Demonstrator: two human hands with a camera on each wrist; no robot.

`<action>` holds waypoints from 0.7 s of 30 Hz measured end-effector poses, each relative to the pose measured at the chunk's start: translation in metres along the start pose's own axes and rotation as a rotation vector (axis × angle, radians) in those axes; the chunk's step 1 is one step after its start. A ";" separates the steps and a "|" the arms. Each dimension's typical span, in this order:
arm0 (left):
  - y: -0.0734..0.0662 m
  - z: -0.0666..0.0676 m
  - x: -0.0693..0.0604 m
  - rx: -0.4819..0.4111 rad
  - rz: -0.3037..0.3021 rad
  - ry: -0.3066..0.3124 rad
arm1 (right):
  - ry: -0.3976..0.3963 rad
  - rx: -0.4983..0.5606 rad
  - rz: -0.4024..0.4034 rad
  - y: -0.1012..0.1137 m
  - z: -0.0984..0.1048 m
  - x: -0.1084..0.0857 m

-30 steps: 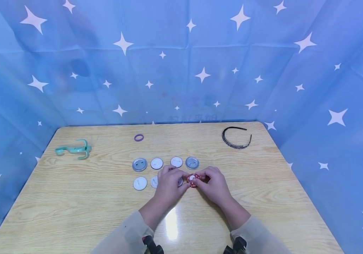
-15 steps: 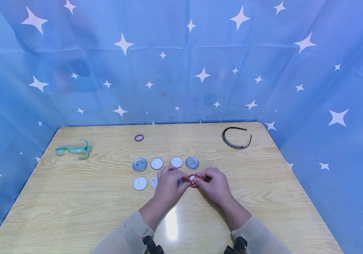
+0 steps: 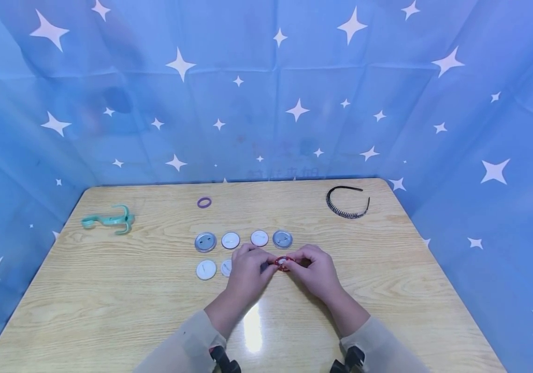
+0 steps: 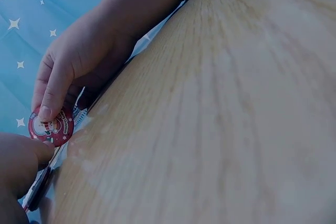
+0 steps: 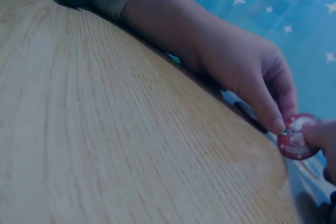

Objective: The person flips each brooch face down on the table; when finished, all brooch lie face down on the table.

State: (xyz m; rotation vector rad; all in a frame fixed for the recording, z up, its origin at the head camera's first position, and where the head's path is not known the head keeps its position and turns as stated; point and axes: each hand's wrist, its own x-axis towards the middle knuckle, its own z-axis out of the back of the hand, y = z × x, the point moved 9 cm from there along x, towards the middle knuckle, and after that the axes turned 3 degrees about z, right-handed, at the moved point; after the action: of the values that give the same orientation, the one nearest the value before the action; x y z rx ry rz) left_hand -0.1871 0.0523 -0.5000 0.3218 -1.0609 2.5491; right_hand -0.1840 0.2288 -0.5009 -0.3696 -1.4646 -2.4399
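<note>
A round red pin badge (image 3: pixel 283 263) with a white printed middle is held above the table between both hands, its face tilted. My left hand (image 3: pixel 249 267) pinches its left edge between thumb and fingers. From the other side, my right hand (image 3: pixel 314 269) grips it, the thumb lying over the face. In the left wrist view the badge (image 4: pixel 51 125) shows a cartoon print. The right wrist view also has the red badge (image 5: pixel 298 136), partly behind a thumb. Beyond the hands, a silver-backed badge (image 3: pixel 282 239) and a white-backed badge (image 3: pixel 259 238) lie pin side up.
More badges lie to the left, including a silver-backed one (image 3: pixel 205 242) and a white-backed one (image 3: pixel 206 269); my left hand partly covers another badge (image 3: pixel 226 267). Farther back are a purple hair tie (image 3: pixel 204 202), a black toothed headband (image 3: pixel 346 204) and a teal pronged object (image 3: pixel 109 219).
The red badge has tilted between the hands, so its face looks narrower from above. Both hands stay in nearly the same place, gripping it throughout.
</note>
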 end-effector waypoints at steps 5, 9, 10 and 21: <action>-0.001 0.001 0.000 0.003 -0.028 -0.017 | -0.010 0.022 0.015 0.001 0.000 0.000; -0.001 0.000 0.000 0.009 -0.037 -0.011 | -0.017 0.038 0.031 0.001 0.001 0.000; -0.001 0.000 0.000 0.009 -0.038 -0.009 | -0.016 0.043 0.033 0.001 0.001 -0.001; 0.003 -0.004 -0.001 0.006 -0.012 0.010 | 0.000 0.039 0.052 0.001 0.000 -0.001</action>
State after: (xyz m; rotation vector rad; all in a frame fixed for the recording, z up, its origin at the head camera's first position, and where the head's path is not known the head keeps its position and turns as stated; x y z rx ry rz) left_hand -0.1881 0.0533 -0.5053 0.3163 -1.0449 2.5413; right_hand -0.1826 0.2285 -0.5000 -0.3944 -1.4816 -2.3668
